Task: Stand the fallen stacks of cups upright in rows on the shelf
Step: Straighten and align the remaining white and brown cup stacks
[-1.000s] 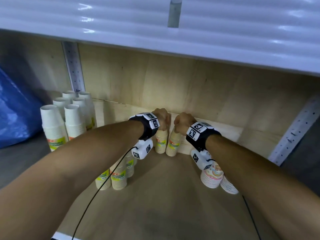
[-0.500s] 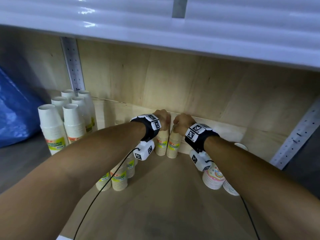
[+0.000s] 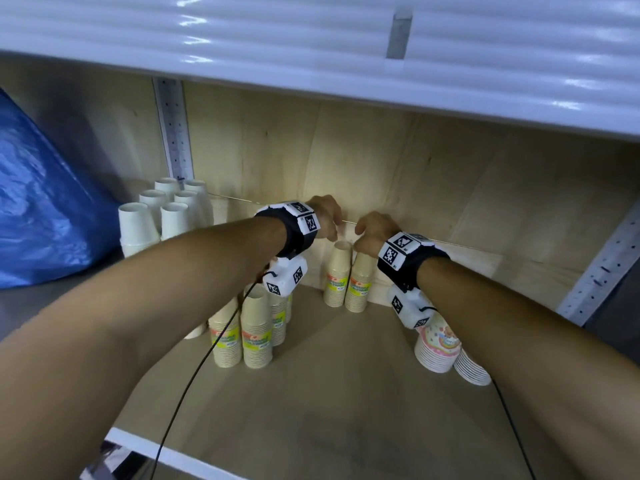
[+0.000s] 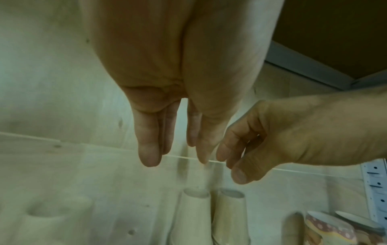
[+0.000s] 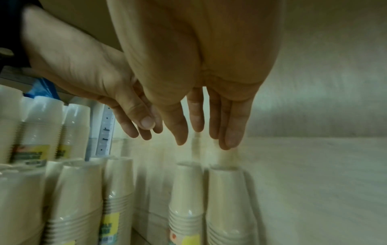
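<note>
Two beige cup stacks with yellow labels, one (image 3: 338,276) beside the other (image 3: 360,284), stand upright and touching at the back of the wooden shelf (image 3: 346,393). My left hand (image 3: 327,216) hovers just above the left stack (image 4: 194,215), fingers (image 4: 147,149) straight and empty. My right hand (image 3: 372,233) hangs over the right stack (image 5: 227,203), fingers (image 5: 231,131) loose, holding nothing. Both hands are clear of the cup tops in the wrist views.
More beige stacks (image 3: 256,330) stand at centre left. White cup stacks (image 3: 162,216) fill the back left corner beside a blue bag (image 3: 45,206). Patterned stacks (image 3: 438,344) sit under my right forearm. A white upper shelf (image 3: 311,46) overhangs; a metal upright (image 3: 602,268) stands right.
Both hands have let go of the two back stacks and lifted slightly above them. The stacks stay upright where they were.
</note>
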A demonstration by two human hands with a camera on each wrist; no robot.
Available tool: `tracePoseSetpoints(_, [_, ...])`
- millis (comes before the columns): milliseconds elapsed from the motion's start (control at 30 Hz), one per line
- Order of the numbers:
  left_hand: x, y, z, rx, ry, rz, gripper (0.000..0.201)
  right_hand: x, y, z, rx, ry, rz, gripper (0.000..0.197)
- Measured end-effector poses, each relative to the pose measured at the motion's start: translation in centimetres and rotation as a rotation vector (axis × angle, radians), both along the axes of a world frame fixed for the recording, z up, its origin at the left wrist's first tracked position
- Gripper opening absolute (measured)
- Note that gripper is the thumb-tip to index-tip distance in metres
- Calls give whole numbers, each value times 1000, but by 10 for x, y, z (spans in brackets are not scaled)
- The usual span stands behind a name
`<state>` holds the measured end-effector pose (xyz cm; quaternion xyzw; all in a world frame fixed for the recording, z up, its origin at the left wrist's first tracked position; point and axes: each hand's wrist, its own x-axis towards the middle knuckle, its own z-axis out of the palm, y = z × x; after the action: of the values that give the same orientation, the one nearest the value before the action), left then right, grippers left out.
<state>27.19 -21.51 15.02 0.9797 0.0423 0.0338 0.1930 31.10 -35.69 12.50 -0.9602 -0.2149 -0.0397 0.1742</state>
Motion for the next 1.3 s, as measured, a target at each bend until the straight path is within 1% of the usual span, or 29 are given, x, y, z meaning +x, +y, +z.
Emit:
tracePoseSetpoints(67, [-12, 10, 11, 10, 0, 4, 44, -9, 9, 7, 5, 0, 13, 43])
tracePoseSetpoints(167, [-33, 28, 24, 8, 6, 26, 40, -24, 26, 18, -6, -4, 29, 34])
tracePoseSetpoints(267, [-53, 47, 30, 3, 58, 57, 39, -42, 44, 23, 27, 1, 103, 32])
tracePoseSetpoints(467, [-98, 77, 36, 55, 155, 79, 23, -85, 80, 23, 29, 19, 229, 24])
tracePoseSetpoints(533, [-110, 88, 31, 69, 192, 97, 22, -99, 91, 19, 27, 35, 262, 21])
tracePoseSetpoints(633, [-127, 101, 20, 60, 228, 123, 30, -116, 102, 13, 25, 62, 306, 19])
tracePoseSetpoints(700, [-136, 107, 11, 64, 242, 122, 30, -126, 108, 8, 15, 77, 319, 20])
tracePoseSetpoints(767, [-145, 109, 4, 44, 256, 117, 27, -133, 113, 2, -27, 79, 315, 24])
tracePoseSetpoints(867, [-157, 112, -6, 6, 251, 104, 32, -141, 117, -7, -102, 90, 288, 24])
tracePoseSetpoints(967, [-161, 114, -12, -16, 260, 85, 37, -146, 119, -11, -113, 98, 278, 22])
tracePoseSetpoints(1100, [-162, 112, -21, -49, 239, 78, 35, -149, 120, -13, -140, 125, 279, 29])
tracePoseSetpoints(1200, [-162, 111, -27, -11, 234, 71, 33, -150, 121, -14, -168, 136, 294, 34])
tracePoseSetpoints(1300, [-160, 112, -33, -5, 228, 83, 31, -151, 121, -17, -179, 125, 311, 34])
